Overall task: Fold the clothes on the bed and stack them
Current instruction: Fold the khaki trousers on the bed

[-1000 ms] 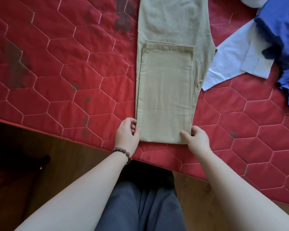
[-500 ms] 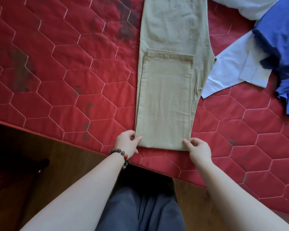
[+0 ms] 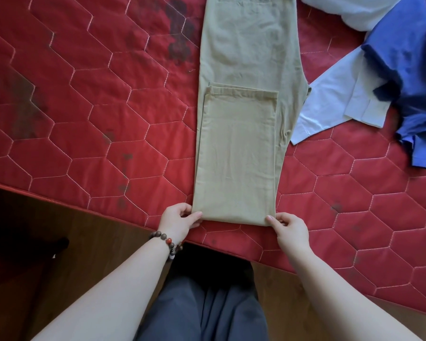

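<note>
Left hand: our left hand point(image 3: 178, 221) pinches the near left corner of the khaki trousers point(image 3: 241, 148), thumb on top of the cloth and the other fingers curled at the fold.
Right hand: our right hand point(image 3: 292, 230) pinches the near right corner of the same fold, thumb tip on the cloth and fingers tucked at its edge.
Wrist: a beaded bracelet point(image 3: 167, 242) of brown beads with one red bead sits on our left wrist.
Trousers: they lie flat on the red quilted bed cover point(image 3: 96, 107), running straight away from our hands; the leg ends are folded back, so their hems lie across the middle of the garment, and the near fold sits just inside the bed's edge, between our two hands.
Other clothes: a pale blue shirt point(image 3: 330, 107) lies just right of the trousers, touching their right edge, and a darker blue garment point(image 3: 413, 77) lies partly over it, further right.
Writing: we can read no brand, label or lettering on any cloth.
Below the bed: our grey trousers point(image 3: 202, 313) and a wooden floor point(image 3: 59, 242).
</note>
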The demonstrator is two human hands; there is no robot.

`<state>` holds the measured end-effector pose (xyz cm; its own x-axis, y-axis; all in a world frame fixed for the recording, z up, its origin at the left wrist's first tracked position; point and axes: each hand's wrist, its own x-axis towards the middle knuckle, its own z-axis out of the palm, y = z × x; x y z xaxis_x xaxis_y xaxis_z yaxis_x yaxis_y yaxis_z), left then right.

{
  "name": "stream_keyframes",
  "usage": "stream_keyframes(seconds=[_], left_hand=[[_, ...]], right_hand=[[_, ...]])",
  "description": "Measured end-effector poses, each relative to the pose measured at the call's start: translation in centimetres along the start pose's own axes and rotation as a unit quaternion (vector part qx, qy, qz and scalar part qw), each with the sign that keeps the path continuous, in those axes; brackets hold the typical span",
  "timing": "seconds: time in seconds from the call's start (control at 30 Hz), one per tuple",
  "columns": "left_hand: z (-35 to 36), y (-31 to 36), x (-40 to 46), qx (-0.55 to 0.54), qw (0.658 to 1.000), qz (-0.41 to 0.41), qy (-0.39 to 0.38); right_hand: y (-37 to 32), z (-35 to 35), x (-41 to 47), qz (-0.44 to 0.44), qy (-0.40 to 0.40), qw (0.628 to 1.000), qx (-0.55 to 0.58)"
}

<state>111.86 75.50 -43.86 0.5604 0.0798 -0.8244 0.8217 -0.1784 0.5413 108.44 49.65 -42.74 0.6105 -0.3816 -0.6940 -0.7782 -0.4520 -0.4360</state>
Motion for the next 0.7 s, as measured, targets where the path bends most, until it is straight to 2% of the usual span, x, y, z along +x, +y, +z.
stream_keyframes(seconds=[0.27, 0.43, 0.47, 0.53, 0.6, 0.67, 0.7], left_hand=[[0.1, 1.1, 0.3, 0.087, 0.996, 0.003, 0.036], [1.0, 1.4, 0.1, 0.214, 0.971, -0.005, 0.107], [1.4, 1.7, -0.3, 0.263, 0.955, 0.003, 0.138], [2.0, 2.0, -1.1, 0.370, 0.903, 0.056, 0.211], [3.0, 1.9, -1.9, 0.443, 0.841, 0.197, 0.241], [4.7, 1.5, -2.2, 0.483, 0.789, 0.331, 0.187], [5.7, 1.2, -2.1, 0.513, 0.773, 0.351, 0.129]], right_hand=[[0.0, 0.8, 0.5, 0.029, 0.009, 0.997, -0.067], [-0.7, 1.2, 0.3, 0.043, 0.013, 0.987, -0.154], [-1.2, 1.3, 0.0, 0.040, 0.027, 0.978, -0.204], [-2.0, 1.6, -0.6, -0.009, 0.103, 0.946, -0.307], [-2.9, 2.4, -1.2, -0.125, 0.175, 0.922, -0.322], [-3.9, 4.0, -1.5, -0.267, 0.167, 0.898, -0.307], [-4.4, 5.1, -1.5, -0.319, 0.135, 0.884, -0.313]])
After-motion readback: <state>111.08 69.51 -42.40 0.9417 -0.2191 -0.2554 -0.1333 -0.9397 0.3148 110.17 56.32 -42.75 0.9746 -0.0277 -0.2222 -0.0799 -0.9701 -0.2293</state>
